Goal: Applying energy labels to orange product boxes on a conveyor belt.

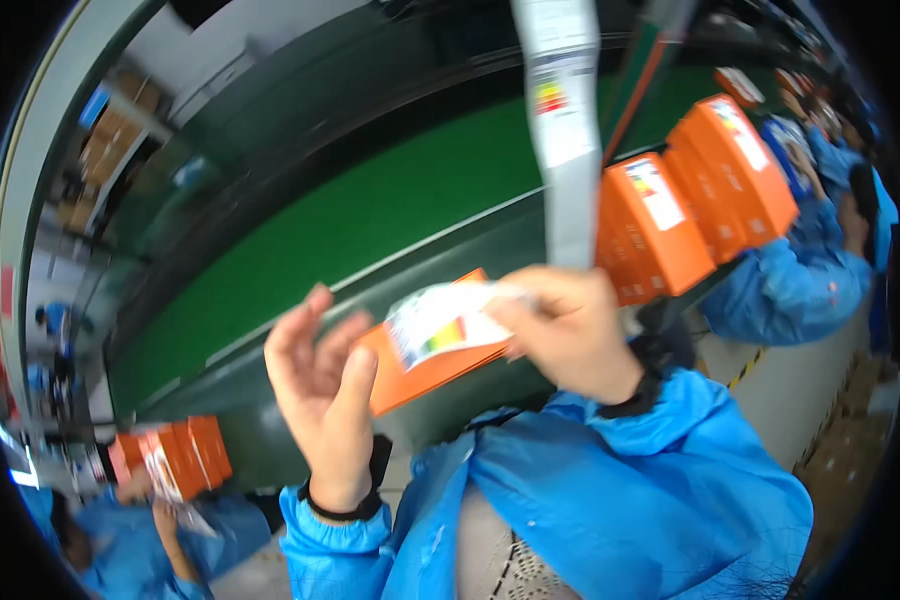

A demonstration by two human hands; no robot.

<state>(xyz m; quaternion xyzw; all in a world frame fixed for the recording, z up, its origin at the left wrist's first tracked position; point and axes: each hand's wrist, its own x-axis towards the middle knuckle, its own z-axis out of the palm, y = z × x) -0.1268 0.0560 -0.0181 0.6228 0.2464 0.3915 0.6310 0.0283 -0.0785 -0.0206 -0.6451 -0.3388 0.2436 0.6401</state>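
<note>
An orange box (pixel 432 383) lies on the dark ledge in front of me. Over it curves a white sticker label (pixel 440 312) with a coloured scale, its left end blurred. My right hand (pixel 570 325) pinches the label's right end between thumb and fingers. At the box's left end my left hand (pixel 325 400) is raised, palm up, fingers apart and holding nothing. Whether the label touches the box anywhere, I cannot tell. Just beyond my right hand hangs a long strip of labels (pixel 572 150).
Stacked orange boxes (pixel 660 225) stand to the right, with white labels on them. A green conveyor belt (pixel 370 215) runs behind the ledge. Co-workers in blue smocks sit at both sides; the left one (pixel 160 540) handles more orange boxes (pixel 185 455).
</note>
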